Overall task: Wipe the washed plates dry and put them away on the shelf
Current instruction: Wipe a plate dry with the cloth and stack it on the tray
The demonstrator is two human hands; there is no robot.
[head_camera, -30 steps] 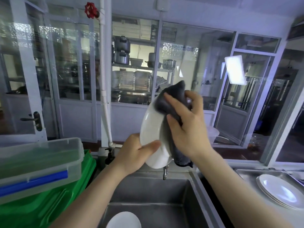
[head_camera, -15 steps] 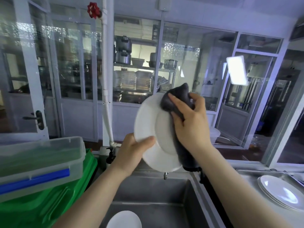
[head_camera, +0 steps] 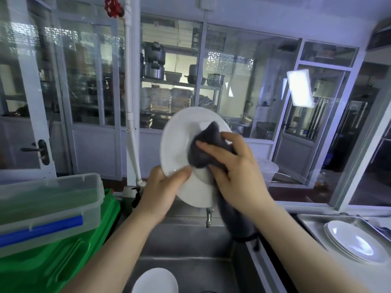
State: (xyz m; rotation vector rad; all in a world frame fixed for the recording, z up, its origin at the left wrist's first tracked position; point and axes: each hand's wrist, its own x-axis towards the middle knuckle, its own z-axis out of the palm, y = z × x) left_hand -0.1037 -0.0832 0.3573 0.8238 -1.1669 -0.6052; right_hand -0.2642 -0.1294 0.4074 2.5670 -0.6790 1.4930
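While the left hand (head_camera: 160, 189) pinches the white plate (head_camera: 179, 144) by its rim at 7 o'clock, holding it tilted above the sink (head_camera: 190, 246), the right hand (head_camera: 237, 172) grips a dark cloth (head_camera: 208, 149) pressed to its face. A wet rim could slip from that thumb pinch under hard rubbing. Dried plates (head_camera: 357, 244) wait at 4 o'clock; another plate (head_camera: 155, 281) lies in the sink at 6 o'clock

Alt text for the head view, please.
Over a steel sink, the left hand grips a white plate while the right hand rubs it with a dark cloth. More plates lie stacked on a tray at right.
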